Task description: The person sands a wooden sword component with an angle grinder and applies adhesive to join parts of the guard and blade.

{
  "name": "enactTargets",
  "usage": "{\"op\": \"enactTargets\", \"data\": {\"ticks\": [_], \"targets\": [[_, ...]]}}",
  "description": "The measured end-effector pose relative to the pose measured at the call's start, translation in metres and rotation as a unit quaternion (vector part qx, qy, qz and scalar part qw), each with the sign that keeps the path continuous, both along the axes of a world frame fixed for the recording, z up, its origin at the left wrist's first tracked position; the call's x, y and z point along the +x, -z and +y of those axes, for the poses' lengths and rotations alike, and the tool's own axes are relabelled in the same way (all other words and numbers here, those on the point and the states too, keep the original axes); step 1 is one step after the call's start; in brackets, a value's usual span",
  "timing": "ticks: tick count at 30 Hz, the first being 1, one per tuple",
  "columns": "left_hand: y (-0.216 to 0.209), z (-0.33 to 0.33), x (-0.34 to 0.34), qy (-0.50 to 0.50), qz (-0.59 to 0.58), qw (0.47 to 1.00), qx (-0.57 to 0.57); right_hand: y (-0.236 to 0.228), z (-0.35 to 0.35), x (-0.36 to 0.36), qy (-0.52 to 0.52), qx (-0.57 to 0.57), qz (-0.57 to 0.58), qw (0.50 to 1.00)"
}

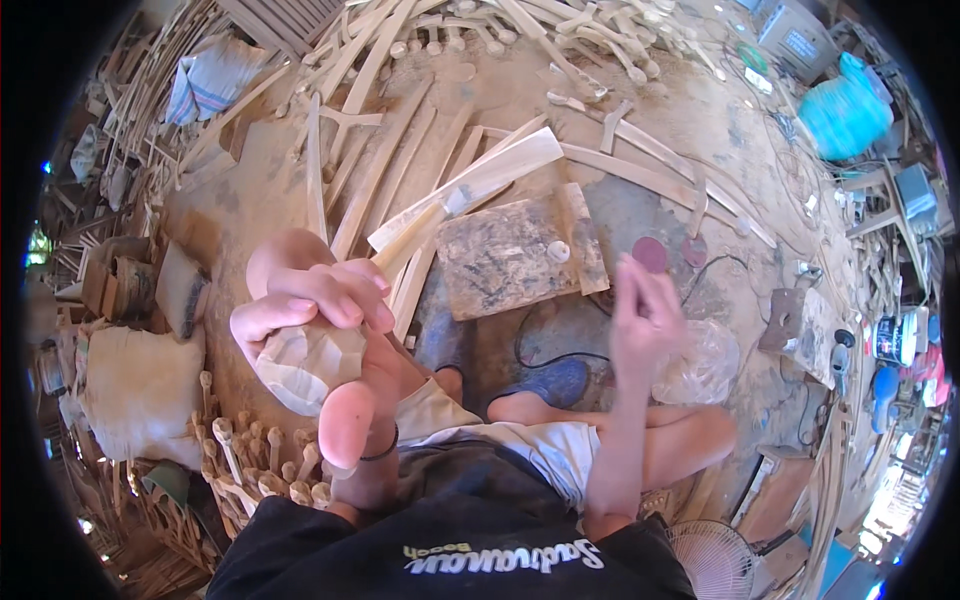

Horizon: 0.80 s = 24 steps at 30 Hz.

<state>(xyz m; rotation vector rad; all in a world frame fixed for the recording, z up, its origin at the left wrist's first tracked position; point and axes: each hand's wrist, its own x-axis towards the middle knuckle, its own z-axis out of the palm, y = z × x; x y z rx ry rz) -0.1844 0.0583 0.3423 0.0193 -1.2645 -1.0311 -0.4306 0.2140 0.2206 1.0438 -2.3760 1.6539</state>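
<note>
Up close at left, my left hand point(335, 300) is wrapped round a carved wooden piece with a faceted, knob-like end point(312, 366). The thumb points toward me; the rest of the piece is partly hidden by the fingers. On the right, my right hand point(648, 318) is raised and smeared by motion, so its fingers are unclear. Just beyond its fingertips shows a dark red disc point(650, 254), with a second reddish disc point(694, 251) to its right. Between my hands lies a stained wooden board point(500, 262) with a small whitish round thing point(558, 251) on it.
A pale wooden bar point(500, 178) slants beyond the board, among long strips. Knob-ended sticks point(270, 455) stand at lower left, and more lie at the far side. A clear plastic bag point(698, 362) sits right of my right forearm. A fan point(712, 562) stands at lower right.
</note>
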Motion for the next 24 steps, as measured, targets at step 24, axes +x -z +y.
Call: {"op": "enactTargets", "data": {"ticks": [24], "targets": [[-0.007, -0.061, 0.027, 0.241, -0.057, 0.953, -0.172, -0.087, -0.098, 0.081, -0.162, 0.231, 0.324, 0.903]]}}
